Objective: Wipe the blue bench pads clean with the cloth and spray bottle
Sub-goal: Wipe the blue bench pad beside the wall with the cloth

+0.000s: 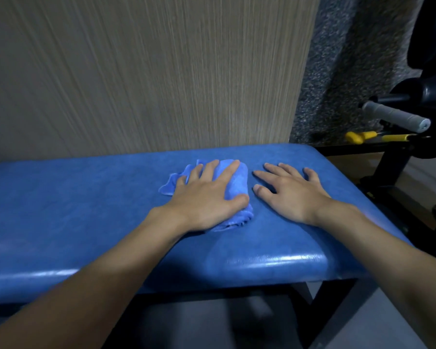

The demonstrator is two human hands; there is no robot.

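Left hand (207,197) flat, fingers spread, pressing crumpled blue terry cloth (233,182) onto glossy padded blue table (86,202). Right hand (290,192) open, palm flat beside it.

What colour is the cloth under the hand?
Blue, a bit lighter than the bench pad; the cloth shows in the head view.

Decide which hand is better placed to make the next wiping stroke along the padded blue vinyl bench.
Left. The left hand already lies flat on the crumpled blue cloth, pressing it to the blue vinyl bench pad. The right hand rests bare on the pad beside it.
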